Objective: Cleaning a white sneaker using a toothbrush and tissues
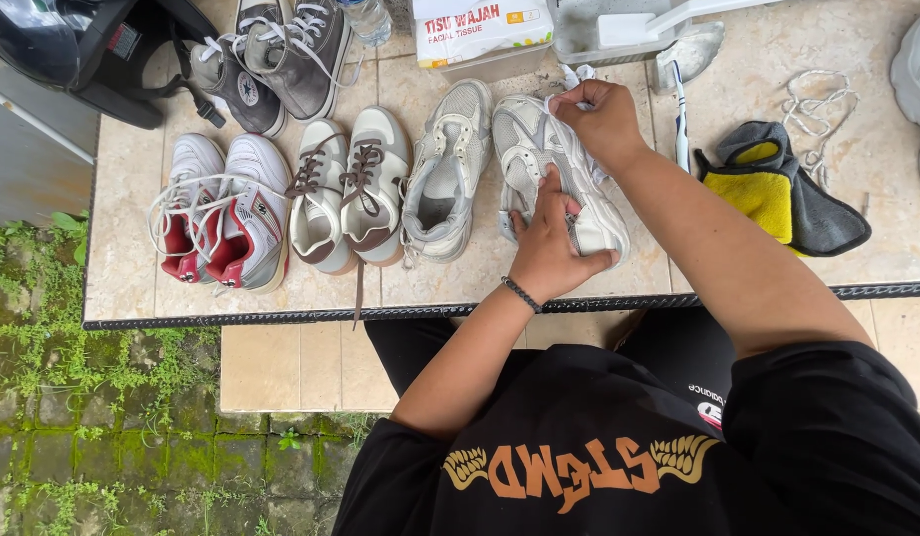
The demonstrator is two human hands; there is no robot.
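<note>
Tiled table (857,238), seen from above, carrying a row of shoes. At far left, a dark bag (92,50) and grey canvas high-tops (281,60). In the row, left to right: red-and-white sneakers (221,213), cream-and-brown sneakers (346,194), a lone pale grey sneaker (445,169), then its mate, the white sneaker (559,174), being worked on. Long axis of that shoe running near to far, heel end toward the table's near edge. To the right, a yellow-and-grey cloth (782,189), a loose white lace (812,109) and a brush (680,109). At the far edge, a tissue box (480,30).

Left hand (551,243), wrist with a bracelet, pressed flat over the shoe's near half, grip curled on its side, arm reaching up from below. Right hand (599,114) at the far end, grip pinched shut on a white lace end (577,77), forearm angled in from the right, wrist bent.
</note>
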